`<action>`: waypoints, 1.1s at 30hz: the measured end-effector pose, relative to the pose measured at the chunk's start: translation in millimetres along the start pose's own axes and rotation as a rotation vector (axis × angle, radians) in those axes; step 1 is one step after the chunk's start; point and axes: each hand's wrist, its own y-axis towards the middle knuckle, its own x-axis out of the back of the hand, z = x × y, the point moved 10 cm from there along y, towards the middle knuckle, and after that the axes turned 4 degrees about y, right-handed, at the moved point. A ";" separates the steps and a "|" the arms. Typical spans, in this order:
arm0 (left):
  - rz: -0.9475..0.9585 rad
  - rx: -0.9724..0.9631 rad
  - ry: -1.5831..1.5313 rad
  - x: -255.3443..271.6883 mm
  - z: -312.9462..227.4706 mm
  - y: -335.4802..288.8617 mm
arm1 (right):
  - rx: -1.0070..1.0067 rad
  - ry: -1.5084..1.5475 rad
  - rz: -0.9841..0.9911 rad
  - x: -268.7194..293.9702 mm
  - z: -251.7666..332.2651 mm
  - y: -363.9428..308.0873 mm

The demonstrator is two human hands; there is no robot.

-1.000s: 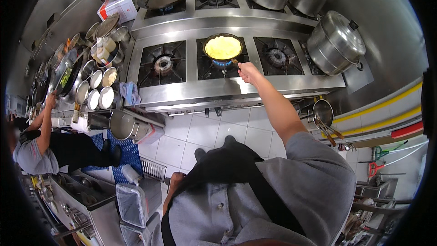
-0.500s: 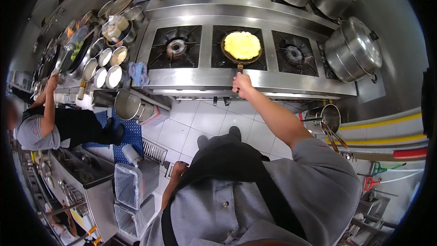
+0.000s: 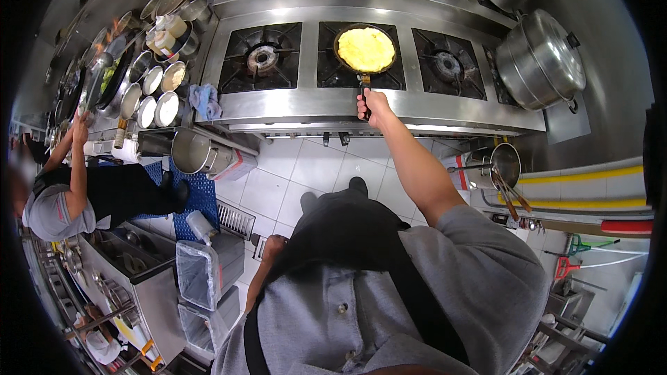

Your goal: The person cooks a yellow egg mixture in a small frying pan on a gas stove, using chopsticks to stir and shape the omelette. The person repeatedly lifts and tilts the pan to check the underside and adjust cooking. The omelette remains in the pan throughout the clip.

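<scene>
My right hand (image 3: 376, 107) is closed round the dark handle of a small round frying pan (image 3: 364, 80). The pan rests over the middle front burner of the stove. A thick yellow omelette (image 3: 365, 49) with an uneven top fills nearly all of it, with the dark rim showing around. Low beside my black apron hangs my left hand (image 3: 276, 245), away from the stove. Its fingers look curled, and whatever they may hold is hidden.
Bare burners flank the pan; a lidded steel pot (image 3: 545, 62) stands at right. Leftward are a blue cloth (image 3: 204, 101), seasoning bowls (image 3: 167, 109) and a co-worker (image 3: 66, 194) at a flaming wok. A steel pot (image 3: 194, 151) and lined bins (image 3: 198, 274) stand lower left.
The view has shifted slightly. My right hand still grips the pan, which stays over the same burner. At the co-worker's wok, the flames show higher.
</scene>
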 end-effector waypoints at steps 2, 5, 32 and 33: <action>-0.149 -0.060 -0.080 24.4 -2.1 7.2 | -0.022 0.010 0.017 0.8 -0.9 -0.5; 0.038 -0.043 -0.390 -8.6 21.4 8.5 | -0.048 0.040 0.043 -0.1 -2.9 -1.4; 0.434 0.372 -0.650 -65.5 40.5 -4.6 | -0.070 0.040 0.040 3.2 -1.0 -0.5; 0.481 0.562 -0.851 -66.4 42.8 -5.8 | -0.066 0.037 0.034 4.9 -0.3 0.2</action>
